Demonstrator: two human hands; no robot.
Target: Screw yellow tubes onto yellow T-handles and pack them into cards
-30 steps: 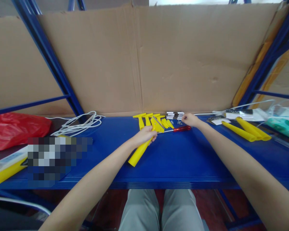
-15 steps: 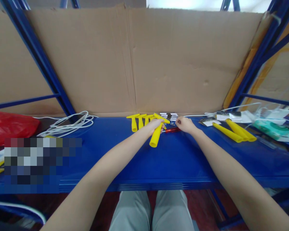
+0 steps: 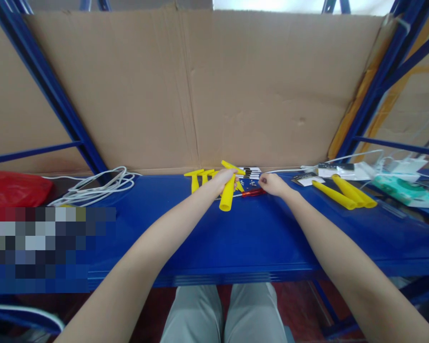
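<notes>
My left hand [image 3: 228,181] is closed around a yellow T-shaped piece [image 3: 227,195] with a hollow, tapering handle. The open end of that handle points toward me and its crossbar points away. Left of it, several similar yellow T-shaped pieces [image 3: 195,181] lie in a row, partly behind my left hand and forearm. My right hand [image 3: 271,184] is closed, fingers curled, by the end of a red-handled screwdriver [image 3: 252,192]. Whatever its fingertips may hold is hidden. Small metal bits [image 3: 252,183], perhaps screws, lie between the hands.
Black-and-white packets [image 3: 252,171] are stacked against the cardboard panel [image 3: 236,95]. Yellow tapered tubes [image 3: 350,193] lie on the right, near plastic packaging [image 3: 396,188]. A coiled white cable [image 3: 96,186] and a red bag [image 3: 14,190] sit left on the blue shelf [image 3: 229,243].
My left hand has tilted the yellow T-shaped piece, raising its crossbar and moving it slightly left. More of the screwdriver shows beside my right hand, which remains closed. The view has shifted slightly.
</notes>
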